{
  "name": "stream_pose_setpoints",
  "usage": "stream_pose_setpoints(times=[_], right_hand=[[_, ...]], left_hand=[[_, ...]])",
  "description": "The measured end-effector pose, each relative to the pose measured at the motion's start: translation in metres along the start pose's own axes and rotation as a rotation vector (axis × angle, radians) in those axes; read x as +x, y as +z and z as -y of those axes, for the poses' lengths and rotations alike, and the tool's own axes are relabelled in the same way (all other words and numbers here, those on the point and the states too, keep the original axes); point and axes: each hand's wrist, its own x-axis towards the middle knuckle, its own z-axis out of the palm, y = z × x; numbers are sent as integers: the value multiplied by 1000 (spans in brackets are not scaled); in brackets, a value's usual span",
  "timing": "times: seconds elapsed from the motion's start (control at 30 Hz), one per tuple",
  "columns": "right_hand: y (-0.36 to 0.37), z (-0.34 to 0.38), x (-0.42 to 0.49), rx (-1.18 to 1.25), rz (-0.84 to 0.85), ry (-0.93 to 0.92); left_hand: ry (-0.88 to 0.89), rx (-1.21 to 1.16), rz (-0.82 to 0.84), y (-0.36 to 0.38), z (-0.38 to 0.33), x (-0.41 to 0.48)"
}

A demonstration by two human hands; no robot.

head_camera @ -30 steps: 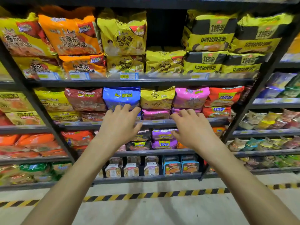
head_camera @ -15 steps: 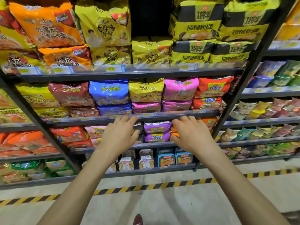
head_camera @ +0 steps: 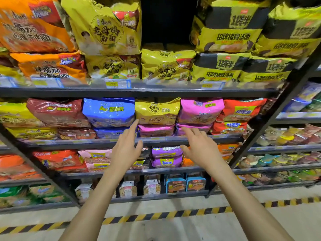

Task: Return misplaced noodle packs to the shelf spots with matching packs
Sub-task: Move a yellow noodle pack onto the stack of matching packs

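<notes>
Two bare hands reach toward the second shelf [head_camera: 69,143] of a dark metal rack. The left hand [head_camera: 126,148] has straight, spread fingers, its grip released and holding nothing. Its index fingertip lies at the lower left corner of the yellow noodle pack [head_camera: 157,111]; whether it touches cannot be told. The right hand [head_camera: 199,146] is also released, its fingers extended and empty, in front of the shelf's front rail below the pink stack [head_camera: 200,110].

The yellow noodle pack lies flat on a single pink pack [head_camera: 156,130], between the blue packs [head_camera: 108,111] on its left and the pink stack on its right. Matching yellow packs [head_camera: 166,66], bearing the same round emblem, stand on the shelf above, just beside the black-and-yellow packs [head_camera: 224,66]. Red packs [head_camera: 240,110] close the second shelf's right end. A yellow-and-black striped line [head_camera: 156,217] crosses the floor beneath both forearms.
</notes>
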Motion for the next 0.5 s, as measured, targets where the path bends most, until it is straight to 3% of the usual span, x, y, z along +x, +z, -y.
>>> stream_pose_setpoints(times=[0.23, 0.5], right_hand=[[46, 0, 75, 159, -84, 5], [80, 2, 113, 492, -295, 3]], left_hand=[[31, -155, -42, 45, 32, 55], [-2, -394, -93, 73, 36, 85]])
